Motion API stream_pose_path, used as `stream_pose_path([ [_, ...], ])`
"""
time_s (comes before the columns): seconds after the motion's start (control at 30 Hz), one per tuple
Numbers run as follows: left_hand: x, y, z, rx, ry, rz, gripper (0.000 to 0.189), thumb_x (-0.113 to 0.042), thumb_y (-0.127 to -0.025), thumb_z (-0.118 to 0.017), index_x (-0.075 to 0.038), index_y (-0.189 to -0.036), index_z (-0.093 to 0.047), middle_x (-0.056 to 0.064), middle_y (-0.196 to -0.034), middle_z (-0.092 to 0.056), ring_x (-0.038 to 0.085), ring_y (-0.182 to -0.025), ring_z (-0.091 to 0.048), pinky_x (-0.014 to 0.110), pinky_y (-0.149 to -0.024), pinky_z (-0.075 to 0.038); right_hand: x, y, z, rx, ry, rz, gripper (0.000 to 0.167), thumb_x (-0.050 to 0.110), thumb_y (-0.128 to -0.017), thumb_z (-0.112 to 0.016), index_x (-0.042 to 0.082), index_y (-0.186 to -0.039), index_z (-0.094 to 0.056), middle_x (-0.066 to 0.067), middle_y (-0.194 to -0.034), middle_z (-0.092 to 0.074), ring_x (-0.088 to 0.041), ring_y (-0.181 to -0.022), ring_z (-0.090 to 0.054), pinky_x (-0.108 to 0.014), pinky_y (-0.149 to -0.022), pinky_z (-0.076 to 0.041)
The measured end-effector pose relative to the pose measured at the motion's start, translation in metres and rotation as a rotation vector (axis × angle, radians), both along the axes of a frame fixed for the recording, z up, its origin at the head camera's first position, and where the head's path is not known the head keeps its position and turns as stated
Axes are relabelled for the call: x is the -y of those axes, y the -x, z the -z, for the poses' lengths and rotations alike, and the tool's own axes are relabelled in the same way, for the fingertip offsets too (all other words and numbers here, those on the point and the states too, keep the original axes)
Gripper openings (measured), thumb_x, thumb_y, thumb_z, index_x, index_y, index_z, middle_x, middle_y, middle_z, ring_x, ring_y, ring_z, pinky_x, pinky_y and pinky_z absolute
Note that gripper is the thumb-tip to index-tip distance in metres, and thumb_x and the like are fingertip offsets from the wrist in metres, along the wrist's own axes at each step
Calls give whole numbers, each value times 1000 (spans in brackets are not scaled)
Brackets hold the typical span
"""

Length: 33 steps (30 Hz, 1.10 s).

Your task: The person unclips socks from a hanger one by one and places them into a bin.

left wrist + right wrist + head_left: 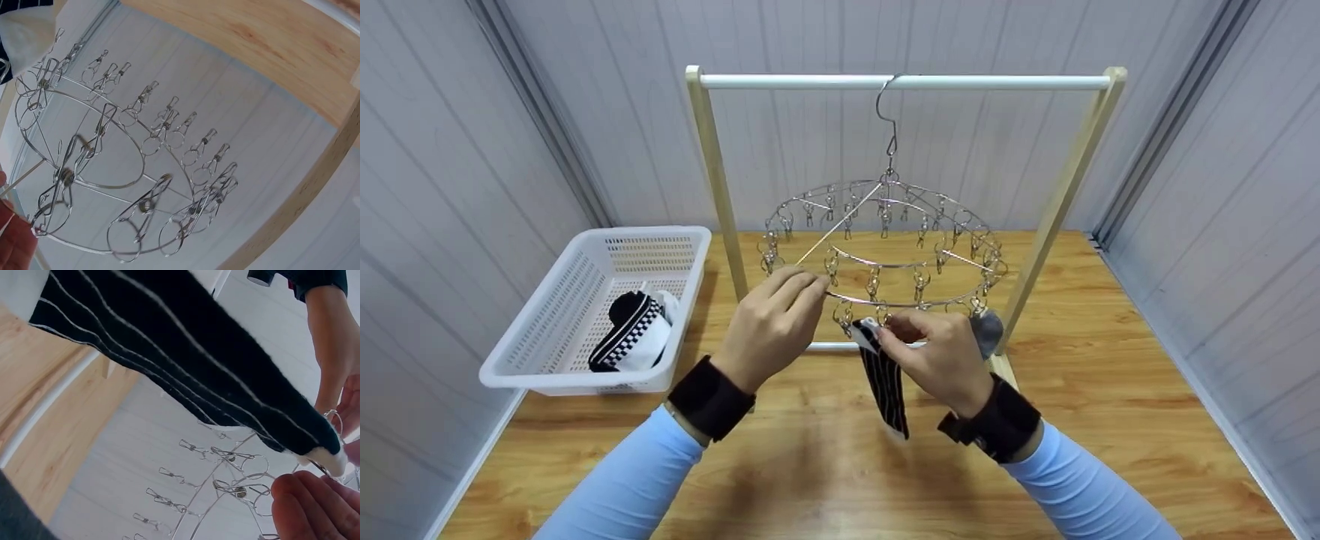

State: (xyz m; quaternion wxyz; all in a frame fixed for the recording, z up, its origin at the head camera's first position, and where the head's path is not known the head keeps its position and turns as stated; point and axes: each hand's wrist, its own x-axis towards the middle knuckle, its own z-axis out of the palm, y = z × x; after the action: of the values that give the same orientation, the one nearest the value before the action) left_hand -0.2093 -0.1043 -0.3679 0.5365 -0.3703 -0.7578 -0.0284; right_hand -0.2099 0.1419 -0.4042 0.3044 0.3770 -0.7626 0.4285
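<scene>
A round metal clip hanger (pixel 877 303) hangs by its hook, with small wire clips along its rings. My left hand (pixel 774 321) grips its outer ring at the front left, beside a thin pale cord (pixel 836 225); the left wrist view catches its fingertips (pixel 17 242) at the ring. With thumb and fingers my right hand (pixel 941 352) pinches a black sock with white stripes (pixel 883 382) by its white upper end, right at a front clip. The sock (pixel 169 343) dangles below the ring. A grey sock (pixel 987 333) hangs just behind the right hand.
The hanger's hook (pixel 885 105) sits over the white bar (pixel 795 82) of a wood-sided rack (pixel 712 165). On the left stands a white plastic basket (pixel 547 300) holding black-and-white checkered socks (pixel 637 337). Panelled walls surround the wooden floor (pixel 1110 420).
</scene>
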Motion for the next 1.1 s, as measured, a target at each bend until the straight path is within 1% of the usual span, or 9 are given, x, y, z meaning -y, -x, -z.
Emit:
stream_pose_path([
  [0.2,2,-7,8,-30,9,19,14,-3,-100,-67,2,-110,-75,15,-99,-76,33,-93,-74,40,-90,-65,0,1,0,2,9,-5,7,-3,-86,-84,-4,-89,-78,-13,-80,-81,-21,-67,-80,-27,-65,-66],
  [0.37,0,-10,21,-28,7,83,8,-6,-99,-67,-1,-103,-71,12,-95,-73,28,-85,-70,37,-77,-63,1,1,-1,15,16,-10,7,-3,-86,-84,-4,-90,-79,-12,-80,-81,-21,-67,-79,-27,-64,-66],
  [0.47,-3,-11,32,66,-17,122,5,-7,-96,-70,-3,-97,-68,8,-89,-69,24,-76,-67,35,-69,-60,0,1,-2,43,28,-17,6,-2,-88,-83,-4,-92,-79,-12,-81,-82,-21,-68,-80,-27,-65,-67],
  [0.57,-6,-12,43,195,-35,93,12,-11,-93,-76,-6,-92,-65,4,-82,-66,20,-69,-64,32,-62,-58,0,0,-3,70,35,-20,6,-2,-89,-82,-4,-94,-80,-12,-83,-82,-22,-70,-80,-27,-67,-67],
  [0.7,-10,-13,53,451,-33,-17,18,-23,-99,-76,-6,-99,-70,4,-86,-72,21,-71,-70,33,-64,-61,0,0,-3,76,36,-15,7,-3,-89,-82,-6,-94,-79,-13,-83,-82,-22,-70,-80,-27,-68,-67],
  [0.77,-12,-14,54,655,-51,-55,29,-33,-104,-71,-4,-109,-71,8,-93,-75,25,-78,-73,39,-69,-63,0,0,-3,75,40,-16,7,-3,-88,-82,-6,-95,-79,-13,-83,-82,-22,-70,-80,-27,-67,-67],
  [0.87,-15,-11,54,992,-143,-49,47,-46,-106,-68,-2,-121,-69,16,-105,-77,32,-91,-76,48,-80,-65,0,0,-3,77,38,-16,8,-2,-89,-83,-6,-95,-80,-13,-83,-82,-22,-69,-80,-27,-67,-67],
  [1.0,-19,-5,57,1333,-296,72,58,-47,-101,-76,-3,-136,-64,20,-129,-75,38,-119,-74,55,-104,-61,-2,1,-3,82,37,-21,7,-2,-89,-82,-6,-95,-79,-13,-83,-82,-23,-69,-80,-28,-67,-67],
  [1.1,-23,2,62,1499,-395,206,57,-36,-99,-80,-4,-143,-62,19,-139,-72,38,-130,-70,55,-114,-56,-3,0,-3,90,39,-23,6,-1,-90,-81,-5,-95,-79,-13,-83,-82,-23,-70,-80,-28,-68,-67],
])
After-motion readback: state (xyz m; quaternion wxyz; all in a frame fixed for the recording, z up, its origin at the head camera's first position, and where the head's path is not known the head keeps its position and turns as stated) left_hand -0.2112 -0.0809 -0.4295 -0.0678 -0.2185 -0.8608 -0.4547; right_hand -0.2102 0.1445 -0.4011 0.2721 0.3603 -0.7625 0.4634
